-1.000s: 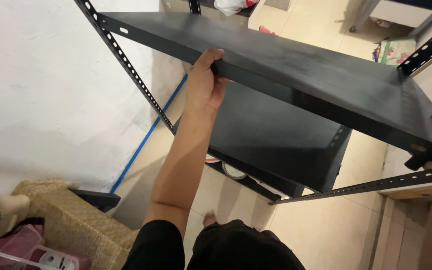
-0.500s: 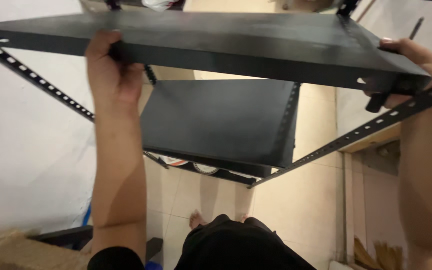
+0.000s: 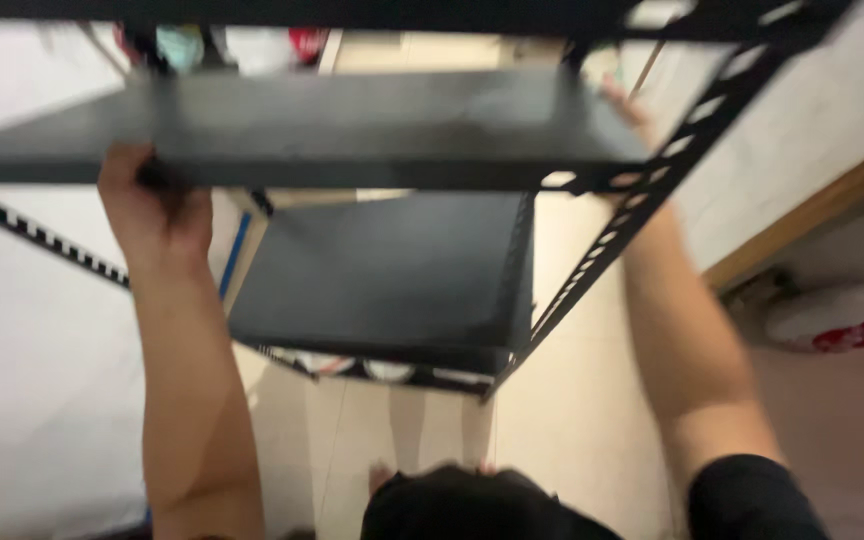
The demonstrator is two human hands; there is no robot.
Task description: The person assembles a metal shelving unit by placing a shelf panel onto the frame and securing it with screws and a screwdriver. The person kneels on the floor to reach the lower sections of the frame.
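A black metal shelf board (image 3: 352, 130) lies flat across a black slotted-post rack. My left hand (image 3: 152, 205) grips the board's near left edge, fingers curled over it. My right hand (image 3: 634, 115) is at the board's right side, by the slotted upright post (image 3: 642, 215); most of it is blurred and partly hidden behind the post. A second black shelf (image 3: 392, 280) sits lower in the rack. Another dark board (image 3: 352, 12) runs across the very top of the view.
A white wall (image 3: 22, 360) stands close on the left. A slotted rail (image 3: 42, 235) slants across it. Beige floor tiles (image 3: 572, 420) lie below. A white and red bag (image 3: 837, 318) rests on the floor at right, beside a wooden edge (image 3: 812, 215).
The view has swung and the shelf board now sits lower and flatter in view. My left hand has stayed on the left edge; my right hand has come further up along the right side.
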